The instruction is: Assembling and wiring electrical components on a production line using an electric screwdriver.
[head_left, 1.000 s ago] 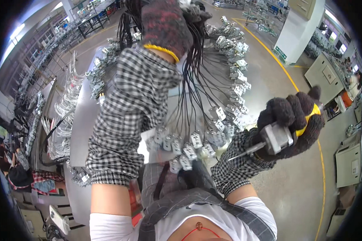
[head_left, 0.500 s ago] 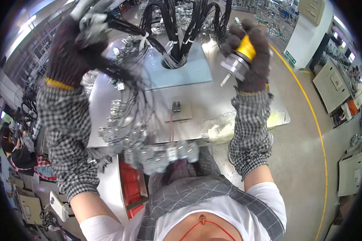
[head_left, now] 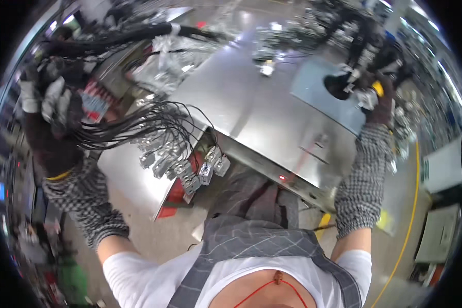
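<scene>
Black cables, gripped in the left hand, trail rightward from it.

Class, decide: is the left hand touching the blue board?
Apart. In the head view, wires and the metal table separate the left hand from the blue board.
</scene>
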Demonstrator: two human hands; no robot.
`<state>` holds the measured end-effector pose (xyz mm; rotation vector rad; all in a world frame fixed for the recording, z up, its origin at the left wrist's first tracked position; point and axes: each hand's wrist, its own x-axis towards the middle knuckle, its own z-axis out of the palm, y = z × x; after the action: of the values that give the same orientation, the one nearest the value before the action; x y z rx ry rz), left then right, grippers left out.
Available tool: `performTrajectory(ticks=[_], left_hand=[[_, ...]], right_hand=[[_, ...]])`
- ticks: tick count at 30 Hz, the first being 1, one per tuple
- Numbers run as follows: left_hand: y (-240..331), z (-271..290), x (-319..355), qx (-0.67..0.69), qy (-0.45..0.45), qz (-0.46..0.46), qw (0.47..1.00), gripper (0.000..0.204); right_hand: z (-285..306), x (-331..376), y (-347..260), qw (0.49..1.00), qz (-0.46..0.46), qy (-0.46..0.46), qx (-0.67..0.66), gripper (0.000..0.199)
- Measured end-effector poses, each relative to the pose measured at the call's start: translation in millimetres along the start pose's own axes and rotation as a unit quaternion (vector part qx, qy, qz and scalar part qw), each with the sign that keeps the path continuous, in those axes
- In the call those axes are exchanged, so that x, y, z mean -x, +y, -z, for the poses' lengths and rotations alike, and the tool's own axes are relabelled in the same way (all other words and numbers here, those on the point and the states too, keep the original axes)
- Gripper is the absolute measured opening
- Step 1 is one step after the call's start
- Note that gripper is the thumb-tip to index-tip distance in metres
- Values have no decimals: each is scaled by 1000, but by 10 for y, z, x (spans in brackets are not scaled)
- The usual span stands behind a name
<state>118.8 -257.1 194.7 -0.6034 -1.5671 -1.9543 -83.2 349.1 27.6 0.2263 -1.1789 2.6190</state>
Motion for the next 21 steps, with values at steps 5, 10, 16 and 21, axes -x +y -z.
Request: performTrajectory(ticks=[5,10,16,21], left_hand=[[-135,628,620,-53,224,-15,973,49],[-213,1302,769,-10,263,-32,964,42],[-553,2036,216,131,101,25,986,34],[-1575,2323,-554,-74,280,-36,956,39]], right_hand=[[-396,115,179,999,29,9,30,40],[-435,98,82,993,-10,-114,36,49],[-954,592,-188,990,49,-128,26,49],[-1005,954,-392,981,64,-171,60,56]])
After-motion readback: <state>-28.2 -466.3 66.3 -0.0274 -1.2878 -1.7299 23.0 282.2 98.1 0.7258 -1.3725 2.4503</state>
